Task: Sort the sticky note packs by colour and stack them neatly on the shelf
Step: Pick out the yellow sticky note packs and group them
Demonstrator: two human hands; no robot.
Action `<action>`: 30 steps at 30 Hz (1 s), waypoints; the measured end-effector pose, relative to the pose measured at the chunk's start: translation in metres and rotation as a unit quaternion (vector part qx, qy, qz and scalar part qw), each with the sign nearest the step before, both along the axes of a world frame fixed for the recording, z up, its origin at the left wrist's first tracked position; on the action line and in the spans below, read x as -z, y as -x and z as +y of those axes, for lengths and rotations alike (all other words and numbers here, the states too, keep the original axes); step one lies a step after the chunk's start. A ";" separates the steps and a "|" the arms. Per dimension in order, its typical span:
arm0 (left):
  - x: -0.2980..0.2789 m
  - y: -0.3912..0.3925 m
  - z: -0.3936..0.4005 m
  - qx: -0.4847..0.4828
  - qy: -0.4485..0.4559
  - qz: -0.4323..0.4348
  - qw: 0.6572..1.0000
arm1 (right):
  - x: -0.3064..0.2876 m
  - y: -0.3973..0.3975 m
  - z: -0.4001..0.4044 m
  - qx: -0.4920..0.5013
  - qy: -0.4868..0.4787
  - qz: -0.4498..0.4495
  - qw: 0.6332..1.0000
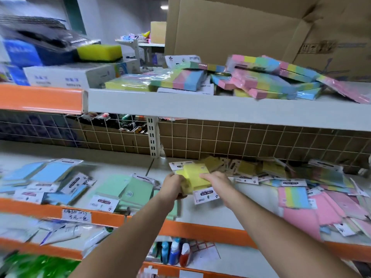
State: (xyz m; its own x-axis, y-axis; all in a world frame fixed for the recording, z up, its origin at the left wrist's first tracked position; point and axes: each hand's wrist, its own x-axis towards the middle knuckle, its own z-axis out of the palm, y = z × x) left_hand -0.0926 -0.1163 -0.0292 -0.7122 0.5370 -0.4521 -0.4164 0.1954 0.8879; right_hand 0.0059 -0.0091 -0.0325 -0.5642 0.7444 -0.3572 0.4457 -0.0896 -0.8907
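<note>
Both my hands hold a small stack of yellow sticky note packs (194, 177) above the middle shelf (216, 219). My left hand (173, 186) grips its left side, and my right hand (215, 180) grips its right side. Blue packs (50, 173) lie at the shelf's left, with green packs (120, 189) beside them. More yellow packs (247, 167) lie loose at the back. Pink packs (305, 217) and striped multicolour packs (295, 196) are heaped at the right.
The upper shelf (180, 106) carries a jumble of multicolour packs (261, 77), with a large cardboard box (251, 27) behind them. A wire grid (241, 141) backs the middle shelf. Bottles (174, 252) stand on the lower shelf. A handwritten price label (76, 215) hangs on the orange edge.
</note>
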 end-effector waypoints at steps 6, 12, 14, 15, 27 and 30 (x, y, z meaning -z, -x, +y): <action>-0.011 0.024 -0.038 -0.003 -0.011 0.019 1.000 | 0.039 0.054 -0.004 -0.041 0.019 0.007 0.999; -0.017 0.066 -0.080 -0.022 -0.011 0.027 0.999 | -0.002 0.089 -0.070 -0.016 0.001 0.037 0.999; -0.017 0.084 -0.097 -0.024 -0.006 0.036 0.999 | -0.010 0.106 -0.091 -0.015 -0.008 0.042 0.999; -0.018 0.094 -0.107 -0.023 0.001 0.047 0.999 | -0.013 0.116 -0.102 -0.013 -0.012 0.049 0.999; -0.028 0.210 -0.256 -0.052 0.008 0.068 0.996 | -0.018 0.237 -0.248 -0.002 -0.042 0.059 0.997; -0.024 0.235 -0.289 -0.051 0.014 0.071 0.996 | -0.016 0.263 -0.283 0.007 -0.046 0.062 0.997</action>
State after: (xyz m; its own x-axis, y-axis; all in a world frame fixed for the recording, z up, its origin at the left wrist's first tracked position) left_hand -0.3275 -0.4054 -0.0056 -0.8200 0.4478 -0.3564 -0.3055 0.1841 0.9342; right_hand -0.2568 -0.2925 -0.0166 -0.5891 0.7789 -0.2152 0.3304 -0.0109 -0.9438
